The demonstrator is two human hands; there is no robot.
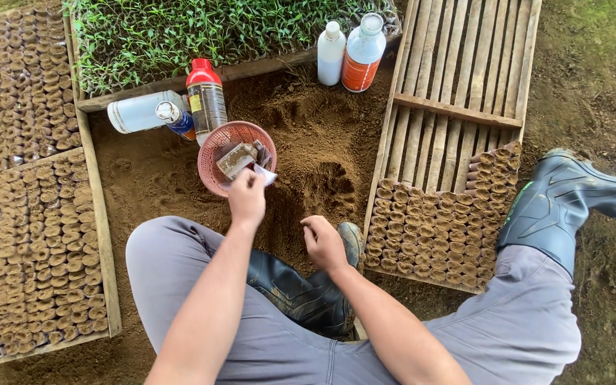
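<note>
My left hand [247,197] reaches into the near rim of a small pink basket [222,135] and pinches a white slip or packet [267,176] lying in it. Grey-brown packets [237,158] lie inside the basket. Over the loose brown soil [322,135], just in front of my dark rubber boot [301,292], hovers my right hand [322,243]; its fingers are curled shut, and I cannot tell whether it holds soil. I sit on the ground in grey trousers, legs spread.
A wooden slatted tray [458,78] at right is partly filled with small soil-filled pots [436,228]. More filled trays [33,242] stand at left. A seedling tray [201,32] lies ahead. Several bottles [206,100] stand or lie around the basket.
</note>
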